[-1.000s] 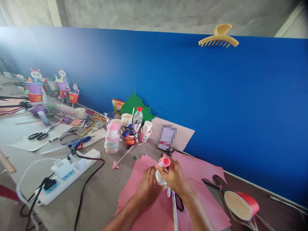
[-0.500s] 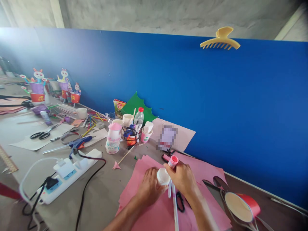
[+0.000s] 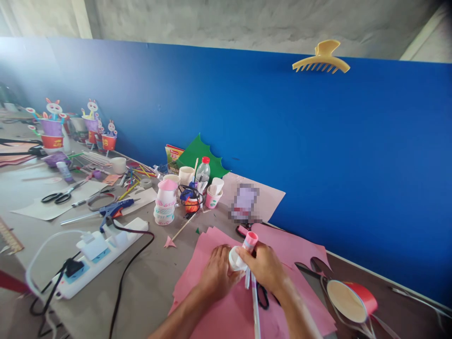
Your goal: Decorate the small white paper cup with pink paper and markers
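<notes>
Behind a gray counter point(image 3: 93, 313) strewn with craft supplies runs a blue partition point(image 3: 219, 89). Seen from the head camera, the left hand point(image 3: 217, 270) has its grip closed around a white paper cup point(image 3: 234, 259), held over pink paper sheets point(image 3: 226, 322), mouth tipped toward the viewer. The right hand point(image 3: 266, 266) grips a pink glue-stick tube point(image 3: 250, 241) right at the cup's rim; whether the two touch, I cannot tell. Farther back, a pink patterned cup point(image 3: 212, 202) holds a folded white piece point(image 3: 216, 186), and an orange-red cup point(image 3: 191, 206) carries a blue tool point(image 3: 186, 194) with looped black cable. Beside them stand a red-capped clear bottle point(image 3: 203, 174) and a cone-topped cup stack point(image 3: 165, 205). At far left, a purple cup point(image 3: 52, 128) with a paper rabbit point(image 3: 54, 109) sits above a red cup point(image 3: 52, 141). On the right, a red paper tub point(image 3: 348, 301) lies tilted, its tan inside showing.
</notes>
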A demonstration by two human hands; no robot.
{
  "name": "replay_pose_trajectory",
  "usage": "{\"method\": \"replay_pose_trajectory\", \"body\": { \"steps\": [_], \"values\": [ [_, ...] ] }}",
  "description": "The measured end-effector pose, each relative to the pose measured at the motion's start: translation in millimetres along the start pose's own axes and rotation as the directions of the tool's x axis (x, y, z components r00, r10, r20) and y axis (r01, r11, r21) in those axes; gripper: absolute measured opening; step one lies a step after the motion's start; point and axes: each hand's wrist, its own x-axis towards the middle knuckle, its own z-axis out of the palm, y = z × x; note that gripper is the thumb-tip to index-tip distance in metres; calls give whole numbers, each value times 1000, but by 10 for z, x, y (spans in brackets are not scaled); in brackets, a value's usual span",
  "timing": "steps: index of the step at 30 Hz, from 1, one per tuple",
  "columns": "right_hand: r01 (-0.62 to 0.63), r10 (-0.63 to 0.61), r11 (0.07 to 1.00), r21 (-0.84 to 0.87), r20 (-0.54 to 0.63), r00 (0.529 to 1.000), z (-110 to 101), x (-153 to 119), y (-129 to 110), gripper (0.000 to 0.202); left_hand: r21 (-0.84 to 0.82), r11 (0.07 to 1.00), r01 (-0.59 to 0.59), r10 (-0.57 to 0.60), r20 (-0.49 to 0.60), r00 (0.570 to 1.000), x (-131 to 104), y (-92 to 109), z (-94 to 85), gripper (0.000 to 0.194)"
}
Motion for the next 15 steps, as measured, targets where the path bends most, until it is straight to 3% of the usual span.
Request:
{"method": "replay_pose_trajectory", "body": {
  "steps": [2, 4, 6, 10, 15],
  "values": [
    [6, -5, 986, 168, -12, 1000, -25, 37, 38, 38, 24, 1000, 7, -7, -7, 1000, 1, -9, 11, 31],
    [45, -16, 950, 308, -96, 995, -48, 67, 73, 42, 49, 999, -6, 6, -14, 1000, 3, -23, 30, 34],
    [79, -17, 932, 355, -176, 984, -53, 83, 91, 45, 57, 998, -15, 16, -21, 1000, 6, -41, 52, 39],
    [67, -22, 959, 274, -164, 986, 19, 85, 80, 41, 42, 999, 13, -12, -25, 1000, 13, -70, 85, 44],
    [-16, 17, 1000, 19, -81, 997, 135, 83, 43, 32, 20, 1000, -2, 3, -18, 1000, 9, -88, 87, 45]
  ]
}}
